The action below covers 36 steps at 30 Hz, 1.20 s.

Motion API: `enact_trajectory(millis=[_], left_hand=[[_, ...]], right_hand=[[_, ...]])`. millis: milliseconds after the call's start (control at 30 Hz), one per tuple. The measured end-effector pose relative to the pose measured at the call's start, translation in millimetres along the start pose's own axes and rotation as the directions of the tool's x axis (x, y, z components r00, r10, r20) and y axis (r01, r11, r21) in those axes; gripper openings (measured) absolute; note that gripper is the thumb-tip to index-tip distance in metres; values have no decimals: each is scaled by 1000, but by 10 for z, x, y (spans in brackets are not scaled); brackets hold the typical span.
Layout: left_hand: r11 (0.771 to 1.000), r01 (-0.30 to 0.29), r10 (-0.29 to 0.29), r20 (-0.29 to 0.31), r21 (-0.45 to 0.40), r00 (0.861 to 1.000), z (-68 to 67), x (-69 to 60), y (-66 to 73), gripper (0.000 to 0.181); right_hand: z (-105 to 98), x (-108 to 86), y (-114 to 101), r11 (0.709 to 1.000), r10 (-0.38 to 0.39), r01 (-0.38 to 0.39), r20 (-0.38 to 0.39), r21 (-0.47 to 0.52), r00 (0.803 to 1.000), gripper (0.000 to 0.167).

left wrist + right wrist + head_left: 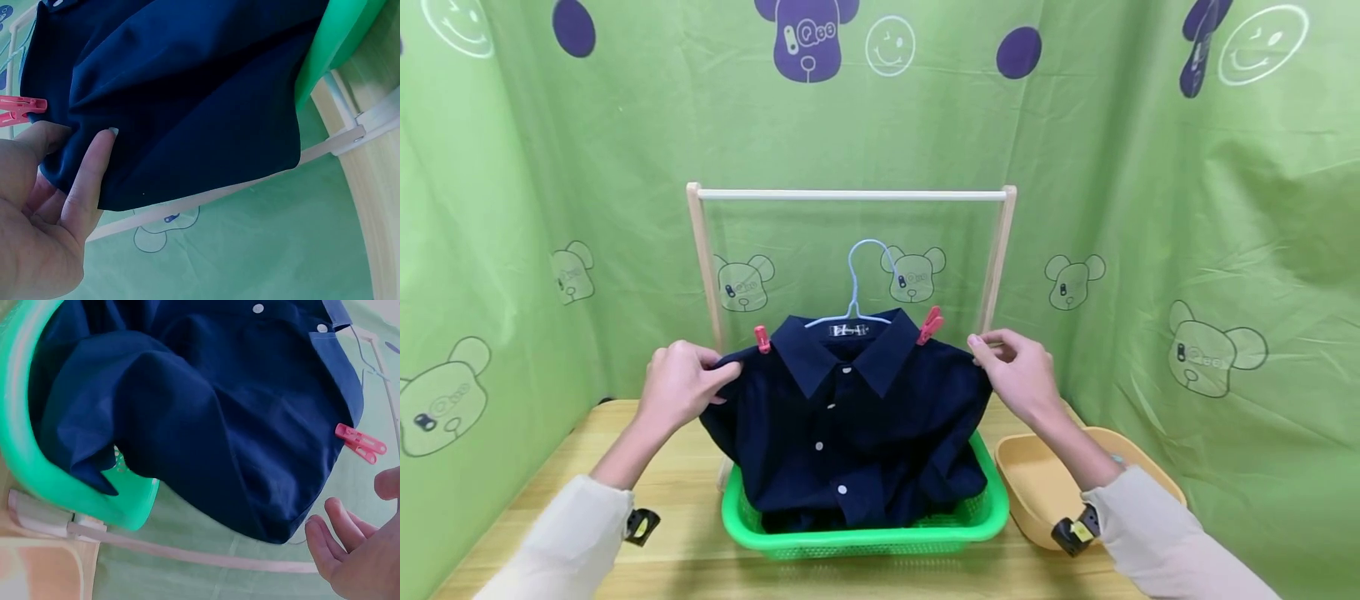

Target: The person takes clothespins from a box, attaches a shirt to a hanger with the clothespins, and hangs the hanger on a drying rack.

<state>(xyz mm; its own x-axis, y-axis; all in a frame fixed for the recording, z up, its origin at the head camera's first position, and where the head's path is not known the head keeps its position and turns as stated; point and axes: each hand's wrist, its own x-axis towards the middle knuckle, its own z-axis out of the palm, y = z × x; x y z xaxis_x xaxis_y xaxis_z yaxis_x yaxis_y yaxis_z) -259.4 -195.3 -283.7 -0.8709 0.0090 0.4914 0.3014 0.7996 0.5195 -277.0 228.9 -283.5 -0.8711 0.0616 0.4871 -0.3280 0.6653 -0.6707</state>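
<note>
A navy button-up shirt hangs on a light blue wire hanger, its lower part gathered in a green basket. One red clothespin grips the shirt at the left shoulder, another red clothespin at the right. My left hand pinches the left shoulder cloth between thumb and fingers; the left wrist view shows the fingers on the fabric. My right hand is beside the right shoulder. In the right wrist view its bent fingers are apart from the cloth, holding nothing.
Behind the shirt stands a wooden rack with a white rail. A yellow-orange bin is at the right, below my right forearm, with a small bluish thing partly hidden inside. Green patterned curtains enclose the wooden table.
</note>
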Motion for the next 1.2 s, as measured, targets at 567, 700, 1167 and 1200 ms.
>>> enact_trajectory(millis=[567,700,1167,1200], left_hand=[[995,-73,76,-50,61,996,-214,213,151,39],[995,-82,86,-58,63,995,-285,268,190,35],[996,-48,50,-26,80,998,-597,516,367,31],[995,-50,52,-30,84,998,-616,535,387,32]], right_hand=[[-114,-63,187,998,25,-26,-27,-61,999,45],[-130,-79,220,997,23,-25,-22,-70,999,48],[-178,-143,393,992,76,-75,5,-103,997,45],[-182,-146,404,991,81,-80,6,-105,997,45]])
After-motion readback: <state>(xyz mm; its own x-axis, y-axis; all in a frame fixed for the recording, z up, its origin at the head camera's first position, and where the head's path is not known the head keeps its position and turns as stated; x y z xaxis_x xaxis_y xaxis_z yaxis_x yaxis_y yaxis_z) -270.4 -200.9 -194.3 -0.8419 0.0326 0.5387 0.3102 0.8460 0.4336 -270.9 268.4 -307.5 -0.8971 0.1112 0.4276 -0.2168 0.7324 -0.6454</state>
